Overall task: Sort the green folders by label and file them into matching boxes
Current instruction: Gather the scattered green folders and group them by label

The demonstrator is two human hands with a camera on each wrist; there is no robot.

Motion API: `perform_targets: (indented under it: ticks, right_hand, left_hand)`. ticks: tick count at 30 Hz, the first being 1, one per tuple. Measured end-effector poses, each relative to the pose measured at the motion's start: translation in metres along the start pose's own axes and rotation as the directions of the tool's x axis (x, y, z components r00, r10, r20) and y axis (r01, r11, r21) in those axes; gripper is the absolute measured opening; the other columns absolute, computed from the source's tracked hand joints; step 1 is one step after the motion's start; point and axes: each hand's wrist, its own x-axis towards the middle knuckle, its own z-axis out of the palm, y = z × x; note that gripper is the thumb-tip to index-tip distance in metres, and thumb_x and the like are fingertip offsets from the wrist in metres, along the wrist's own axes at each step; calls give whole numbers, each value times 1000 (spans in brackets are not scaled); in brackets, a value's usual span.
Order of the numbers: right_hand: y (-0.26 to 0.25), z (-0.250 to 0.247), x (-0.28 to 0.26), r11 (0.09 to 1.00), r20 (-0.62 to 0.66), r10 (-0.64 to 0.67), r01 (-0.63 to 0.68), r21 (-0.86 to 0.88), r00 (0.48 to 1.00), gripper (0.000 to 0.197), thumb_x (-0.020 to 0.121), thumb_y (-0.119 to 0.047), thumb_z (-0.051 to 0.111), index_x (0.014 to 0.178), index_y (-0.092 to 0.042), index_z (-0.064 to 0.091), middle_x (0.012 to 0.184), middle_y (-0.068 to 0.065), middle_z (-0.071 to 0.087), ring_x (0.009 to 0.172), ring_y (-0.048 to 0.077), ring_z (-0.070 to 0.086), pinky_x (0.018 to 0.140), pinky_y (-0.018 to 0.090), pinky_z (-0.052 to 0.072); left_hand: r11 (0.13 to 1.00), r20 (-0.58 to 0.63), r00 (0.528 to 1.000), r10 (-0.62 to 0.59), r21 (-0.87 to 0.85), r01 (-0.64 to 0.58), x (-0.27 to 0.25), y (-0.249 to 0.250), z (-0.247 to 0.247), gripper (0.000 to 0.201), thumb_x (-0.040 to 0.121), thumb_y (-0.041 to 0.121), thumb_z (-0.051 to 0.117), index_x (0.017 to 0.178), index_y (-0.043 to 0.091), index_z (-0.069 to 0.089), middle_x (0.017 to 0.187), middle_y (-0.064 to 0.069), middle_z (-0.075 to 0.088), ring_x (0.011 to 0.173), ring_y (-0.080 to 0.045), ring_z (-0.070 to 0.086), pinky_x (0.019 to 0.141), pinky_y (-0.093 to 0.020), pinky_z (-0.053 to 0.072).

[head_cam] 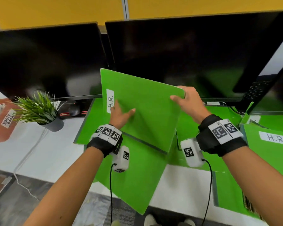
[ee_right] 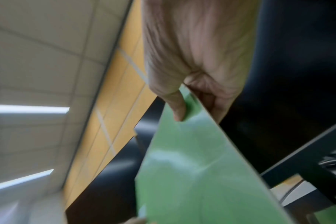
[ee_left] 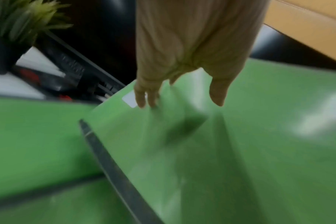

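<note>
A green folder (head_cam: 147, 110) with a white "H.R." label (head_cam: 110, 100) is lifted and tilted above the desk. My right hand (head_cam: 185, 100) pinches its far right corner, thumb on the front face; the right wrist view shows the thumb (ee_right: 177, 109) on the folder (ee_right: 192, 174). My left hand (head_cam: 121, 115) lies flat against the front face near the label, fingers straight; the left wrist view shows the fingers (ee_left: 146, 97) touching the folder (ee_left: 201, 144). Other green folders (head_cam: 134, 176) lie on the desk underneath. A green box (head_cam: 268, 154) labelled "H.R." (head_cam: 275, 138) stands at the right.
Two dark monitors (head_cam: 186, 54) stand close behind the lifted folder. A potted plant (head_cam: 39, 110) sits at the left, with a brown "WASTE BASKET" box (head_cam: 2, 121) beyond it. The white desk (head_cam: 31, 152) shows at the left; its front edge is near my arms.
</note>
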Motion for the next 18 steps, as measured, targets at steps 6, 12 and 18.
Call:
perform_targets:
  ticks: [6, 12, 18]
  right_hand:
    - [15, -10, -1, 771, 32, 264, -231, 593, 964, 30, 91, 1, 49, 119, -9, 49, 108, 1, 61, 102, 14, 58, 99, 32, 42]
    - [67, 27, -17, 557, 314, 429, -522, 646, 847, 72, 77, -6, 60, 142, -12, 28, 146, 7, 38, 134, 24, 36, 116, 54, 18]
    - [83, 54, -27, 211, 365, 518, -529, 822, 773, 66, 91, 6, 40, 148, -16, 15, 149, 18, 29, 134, 31, 37, 109, 51, 33]
  left_hand:
    - [969, -401, 882, -246, -75, 236, 11, -29, -28, 116, 69, 59, 68, 148, 4, 2, 152, -27, 13, 140, -39, 21, 114, -46, 22]
    - [808, -121, 806, -579, -215, 548, 39, -104, -42, 130, 57, 80, 58, 148, 2, 10, 151, -22, 24, 132, -40, 38, 108, -53, 34]
    - [854, -2, 855, -519, -46, 518, 35, -134, -36, 106, 69, 86, 33, 139, 6, 40, 131, -22, 51, 110, -33, 55, 95, -40, 45]
